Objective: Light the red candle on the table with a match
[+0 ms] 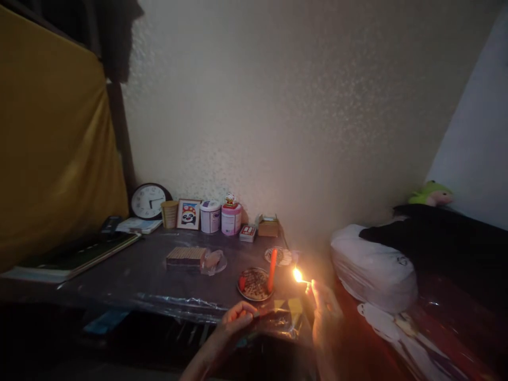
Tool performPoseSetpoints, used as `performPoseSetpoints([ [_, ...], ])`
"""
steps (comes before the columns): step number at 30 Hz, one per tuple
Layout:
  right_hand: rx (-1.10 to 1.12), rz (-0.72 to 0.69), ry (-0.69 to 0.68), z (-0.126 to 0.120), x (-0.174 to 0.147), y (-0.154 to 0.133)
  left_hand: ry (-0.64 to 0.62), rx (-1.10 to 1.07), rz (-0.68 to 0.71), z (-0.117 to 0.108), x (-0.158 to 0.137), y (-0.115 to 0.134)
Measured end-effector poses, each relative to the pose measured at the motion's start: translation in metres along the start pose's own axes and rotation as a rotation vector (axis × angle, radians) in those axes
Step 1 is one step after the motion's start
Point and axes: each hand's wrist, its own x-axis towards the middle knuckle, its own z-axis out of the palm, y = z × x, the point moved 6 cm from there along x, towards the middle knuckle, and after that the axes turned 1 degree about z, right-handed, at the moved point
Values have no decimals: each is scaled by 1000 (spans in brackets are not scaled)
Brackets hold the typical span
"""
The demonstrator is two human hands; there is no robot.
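Observation:
Between the fingertips of my right hand (323, 307) is a lit match (305, 281), its flame bright and pointing up and left. The hand is over the right edge of the table. To the left of the flame a red candle (272, 270) stands upright on a round metal dish (256, 299), with no flame on it. A short red stub (242, 284) and dark burnt-looking bits lie in the same dish. My left hand (237, 318) is closed at the table's front edge, below the dish. A small dark thing shows at its fingertips, too dim to name.
A plastic-covered table (151, 270) holds a wrapped block of sticks (186, 257), a patterned plate (282, 256), a card box (247, 233), and a small wooden box (268, 226). Along the wall stand two canisters, a panda picture (188, 214), a yellow cup (170, 214) and a clock (150, 201).

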Motion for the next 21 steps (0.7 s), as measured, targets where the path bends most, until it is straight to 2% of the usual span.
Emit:
performPoseSetpoints([
  [6, 77, -11, -36, 8, 8, -2, 18, -25, -35, -10, 9, -26],
  [14, 160, -3, -81, 21, 23, 4, 63, 17, -28, -9, -4, -13],
  [21, 184, 12, -86, 39, 34, 2, 96, -4, -35, -15, -1, -17],
])
